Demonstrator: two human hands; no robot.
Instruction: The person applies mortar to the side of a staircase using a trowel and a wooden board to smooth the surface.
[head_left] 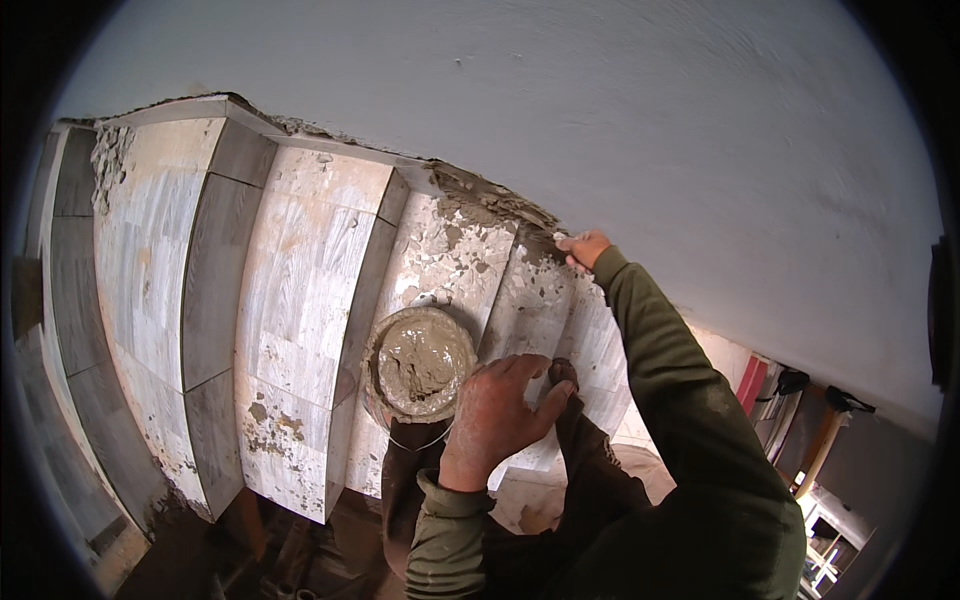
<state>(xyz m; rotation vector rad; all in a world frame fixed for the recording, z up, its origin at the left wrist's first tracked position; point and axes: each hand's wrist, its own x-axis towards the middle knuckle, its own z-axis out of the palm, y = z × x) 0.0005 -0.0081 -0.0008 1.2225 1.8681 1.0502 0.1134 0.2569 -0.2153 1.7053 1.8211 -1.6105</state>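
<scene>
At the broken joint [495, 200] between the stair tiles and the wall, my right hand [583, 248] is closed. A small pale bit shows at its fingertips, too small to name. My left hand [503, 415] is just right of a bucket [372, 375] of wet, grey-beige mortar [425, 365]. Its fingers are bent and the thumb stands apart, with nothing seen in it. The bucket stands upright on a wood-look tiled step [440, 262], its wire handle hanging down on the near side.
More tiled steps [300, 280] run off to the left, with mortar crumbs on them. A plain grey wall [620, 110] rises along the far side. My dark trouser leg [590, 455] and shoe are beside my left hand. Wooden pieces and clutter lie at the lower right.
</scene>
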